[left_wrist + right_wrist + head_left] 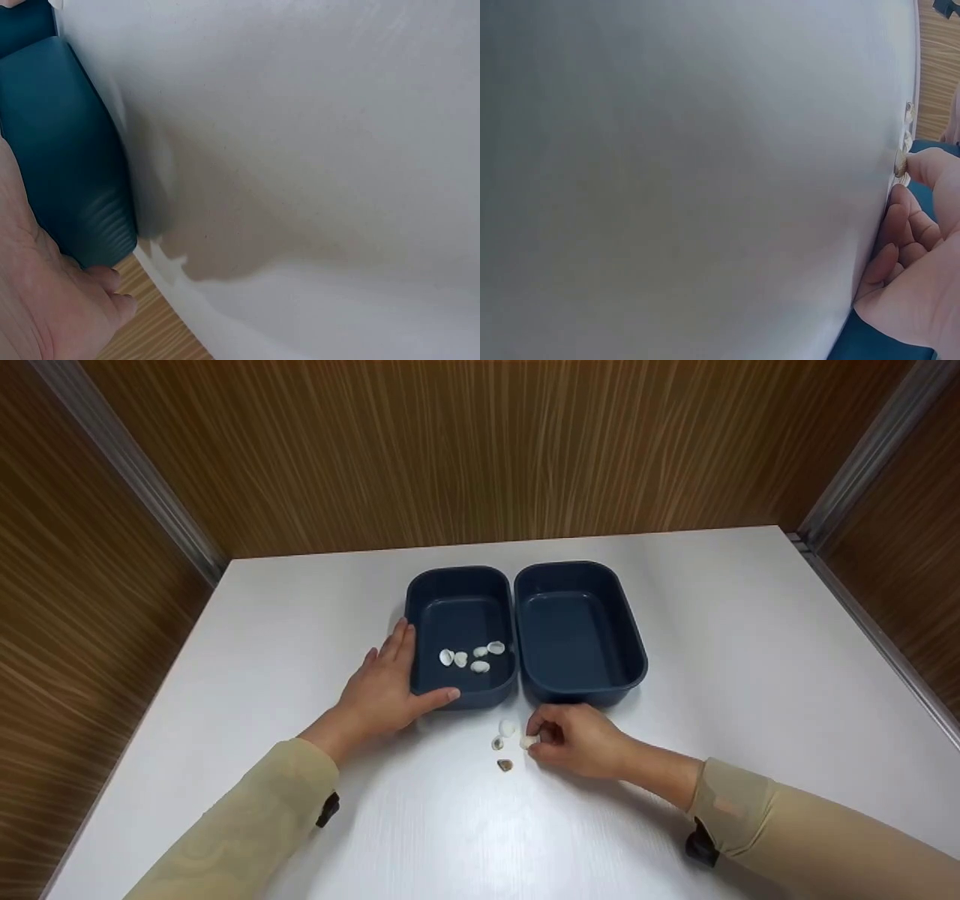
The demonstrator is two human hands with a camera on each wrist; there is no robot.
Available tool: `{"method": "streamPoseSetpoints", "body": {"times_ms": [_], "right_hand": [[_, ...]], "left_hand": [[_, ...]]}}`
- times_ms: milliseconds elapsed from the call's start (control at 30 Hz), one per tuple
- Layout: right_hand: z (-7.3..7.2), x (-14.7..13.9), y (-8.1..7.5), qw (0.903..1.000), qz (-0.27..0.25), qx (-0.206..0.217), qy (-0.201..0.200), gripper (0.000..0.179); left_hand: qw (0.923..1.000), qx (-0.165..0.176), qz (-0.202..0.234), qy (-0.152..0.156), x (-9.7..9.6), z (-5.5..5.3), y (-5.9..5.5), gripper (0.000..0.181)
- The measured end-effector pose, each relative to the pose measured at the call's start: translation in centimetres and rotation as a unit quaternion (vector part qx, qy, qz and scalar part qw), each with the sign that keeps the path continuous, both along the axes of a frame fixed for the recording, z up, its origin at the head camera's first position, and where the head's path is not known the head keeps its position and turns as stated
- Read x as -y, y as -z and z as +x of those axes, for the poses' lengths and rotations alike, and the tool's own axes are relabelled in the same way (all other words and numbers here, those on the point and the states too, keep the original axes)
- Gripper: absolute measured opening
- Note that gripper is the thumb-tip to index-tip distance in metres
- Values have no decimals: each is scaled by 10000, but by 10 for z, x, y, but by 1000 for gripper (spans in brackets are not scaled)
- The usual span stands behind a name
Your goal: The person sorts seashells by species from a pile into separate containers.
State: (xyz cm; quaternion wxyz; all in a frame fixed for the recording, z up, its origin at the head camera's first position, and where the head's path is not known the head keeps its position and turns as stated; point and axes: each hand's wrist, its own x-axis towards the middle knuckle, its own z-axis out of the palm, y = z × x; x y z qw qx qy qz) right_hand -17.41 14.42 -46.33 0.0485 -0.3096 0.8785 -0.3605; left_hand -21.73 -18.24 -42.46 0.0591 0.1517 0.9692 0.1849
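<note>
My left hand lies against the near left corner of the left dark blue bin, fingers extended along its side and thumb over the front rim. Several pale seashells lie inside this bin, towards its near end. In front of the bins, my right hand pinches a white seashell between thumb and forefinger, low at the tabletop. Just left of those fingertips lie another white shell, a small grey-centred shell and a brown shell. The right wrist view shows the pinched shell at the thumb tip.
A second dark blue bin stands close beside the first, on its right, with bare floor showing. Both stand on a white table. Wood-grain panels rise behind the table and at both sides.
</note>
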Motion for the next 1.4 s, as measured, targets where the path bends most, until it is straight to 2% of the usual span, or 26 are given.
{"method": "streamPoseSetpoints", "body": {"times_ms": [333, 800, 967, 1400], "right_hand": [[0, 0, 2, 10000, -48, -12, 28, 13], [-1, 2, -2, 9998, 197, -31, -20, 11], [-1, 1, -1, 9999, 112, -13, 6, 10], [0, -5, -4, 9980, -327, 533, 121, 11]], "left_hand": [[10000, 8, -17, 17, 1, -1, 1, 131], [10000, 14, -29, -21, -1, 0, -1, 131], [10000, 49, -24, -45, -1, 1, 0, 131], [10000, 2, -10, 19, 0, -2, 4, 132]]}}
